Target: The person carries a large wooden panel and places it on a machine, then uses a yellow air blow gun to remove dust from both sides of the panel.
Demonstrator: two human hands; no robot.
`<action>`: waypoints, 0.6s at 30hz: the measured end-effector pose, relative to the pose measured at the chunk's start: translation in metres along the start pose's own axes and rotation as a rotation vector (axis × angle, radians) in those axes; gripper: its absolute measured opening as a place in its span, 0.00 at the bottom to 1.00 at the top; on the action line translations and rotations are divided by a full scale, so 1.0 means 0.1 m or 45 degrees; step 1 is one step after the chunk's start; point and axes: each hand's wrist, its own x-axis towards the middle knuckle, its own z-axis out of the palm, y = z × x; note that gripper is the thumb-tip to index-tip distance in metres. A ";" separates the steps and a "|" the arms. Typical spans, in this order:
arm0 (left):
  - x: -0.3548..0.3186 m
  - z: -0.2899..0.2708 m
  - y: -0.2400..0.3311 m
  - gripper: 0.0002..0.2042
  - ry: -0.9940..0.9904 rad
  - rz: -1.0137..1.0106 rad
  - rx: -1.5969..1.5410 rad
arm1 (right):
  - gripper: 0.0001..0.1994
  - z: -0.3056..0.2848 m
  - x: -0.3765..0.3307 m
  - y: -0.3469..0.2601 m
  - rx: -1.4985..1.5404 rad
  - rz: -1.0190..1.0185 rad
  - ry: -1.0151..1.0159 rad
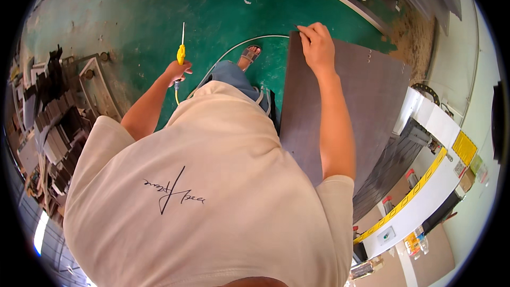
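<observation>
The right hand (317,48) pinches the far corner of a large dark-brown flat board (345,111) — steadying it upright beside the sandalled foot (248,56). Left of that board, the left hand (177,70) grips a yellow-handled air nozzle (181,48), held clear over the green floor (149,5).

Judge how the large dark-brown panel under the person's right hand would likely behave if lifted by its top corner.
The panel looks flat and straight-edged, so probably stiff rather than floppy. It is broad beside the right hand, so likely heavy and awkward. Held at one corner only, it may swing or tip.
</observation>
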 end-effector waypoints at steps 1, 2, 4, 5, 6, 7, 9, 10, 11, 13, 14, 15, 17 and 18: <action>-0.07 -0.02 -0.15 0.15 0.022 -0.007 -0.029 | 0.05 0.02 0.00 -0.03 0.014 -0.062 -0.034; -0.15 -0.02 -0.29 0.14 0.045 -0.020 -0.065 | 0.05 0.02 0.00 -0.05 0.007 -0.096 -0.065; -0.31 0.01 -0.55 0.14 0.087 -0.002 -0.125 | 0.05 -0.01 -0.09 -0.05 -0.006 -0.156 -0.127; -0.40 0.03 -0.67 0.14 0.106 0.004 -0.150 | 0.05 -0.03 -0.18 -0.05 0.007 -0.206 -0.169; -0.49 0.06 -0.80 0.14 0.124 0.007 -0.168 | 0.05 -0.04 -0.32 -0.07 0.015 -0.226 -0.210; -0.56 0.10 -0.92 0.14 0.145 0.012 -0.192 | 0.05 -0.08 -0.48 -0.11 0.022 -0.253 -0.250; -0.68 0.21 -1.16 0.15 0.180 0.032 -0.214 | 0.05 -0.16 -0.85 -0.18 0.032 -0.307 -0.325; -0.76 0.26 -1.30 0.16 0.192 0.040 -0.209 | 0.06 -0.21 -1.10 -0.22 0.041 -0.329 -0.363; -0.84 0.33 -1.45 0.16 0.210 0.049 -0.211 | 0.06 -0.25 -1.33 -0.27 0.050 -0.359 -0.401; -1.03 0.47 -1.76 0.17 0.180 0.041 -0.182 | 0.07 -0.29 -1.92 -0.40 0.093 -0.402 -0.484; -1.14 0.55 -1.90 0.17 0.164 0.036 -0.165 | 0.08 -0.30 -2.23 -0.46 0.115 -0.422 -0.525; -1.29 0.65 -1.99 0.17 0.153 -0.005 -0.201 | 0.08 -0.32 -2.51 -0.53 0.148 -0.411 -0.569; -1.48 0.76 -2.35 0.16 0.169 -0.010 -0.171 | 0.10 -0.36 -2.93 -0.67 0.213 -0.403 -0.664; -1.58 0.80 -2.54 0.16 0.177 -0.015 -0.161 | 0.10 -0.35 -2.99 -0.68 0.230 -0.430 -0.669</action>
